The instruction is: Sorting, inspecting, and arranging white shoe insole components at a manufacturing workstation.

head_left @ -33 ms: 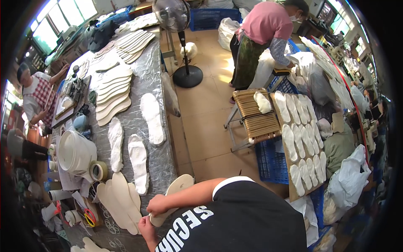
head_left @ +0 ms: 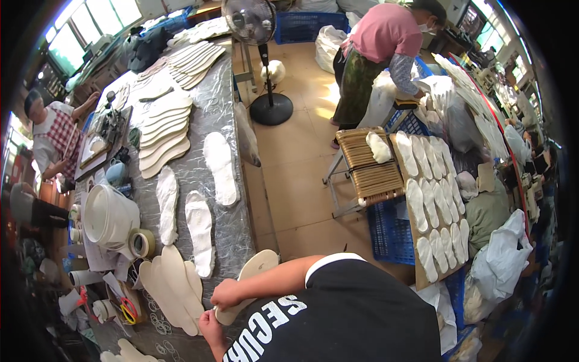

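A pale insole point(head_left: 258, 264) is passing beneath the right forearm by the table point(head_left: 232, 235) edge; right hand point(head_left: 227, 294) and left hand point(head_left: 211, 329) are curling closed at its near end, grip hidden. Nothing is visibly differing from the earlier picture, so handling is showing no advance.

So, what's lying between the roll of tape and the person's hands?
In the head view, a fanned-out stack of pale insoles lies on the table between the roll of tape and the hands.
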Available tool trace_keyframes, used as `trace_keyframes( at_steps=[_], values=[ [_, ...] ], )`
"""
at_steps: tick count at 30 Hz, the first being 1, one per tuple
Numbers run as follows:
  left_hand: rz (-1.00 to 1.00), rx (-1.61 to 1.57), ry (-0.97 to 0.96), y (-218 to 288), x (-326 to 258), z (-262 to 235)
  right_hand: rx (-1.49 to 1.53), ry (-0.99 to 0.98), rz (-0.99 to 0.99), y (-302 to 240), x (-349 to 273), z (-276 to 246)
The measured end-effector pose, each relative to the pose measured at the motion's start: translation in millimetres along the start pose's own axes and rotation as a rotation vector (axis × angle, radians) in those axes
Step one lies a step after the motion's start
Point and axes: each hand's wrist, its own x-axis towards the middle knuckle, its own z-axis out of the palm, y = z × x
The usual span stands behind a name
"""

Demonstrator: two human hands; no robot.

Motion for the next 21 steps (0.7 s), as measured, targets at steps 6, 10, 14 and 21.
trace_keyframes(
  at_steps=[6, 10, 14, 21],
  values=[
    [0.104, 0.231, 0.129, -1, -9, -7, -0.06, -0.067, -0.001, -10, 19, 6],
    [0.167, 0.22, 0.131, -5, -15, -29, -0.038, -0.069, -0.059, -16, 26, 12],
    [-0.01, 0.078, 0.192, -3, -21, -46, 0.027, -0.069, -0.176, -34, 28, 8],
    [-0.046, -0.596, 0.05, -6, -32, -72, 0.16, -0.061, -0.129, -49, 30, -4]
  ],
)
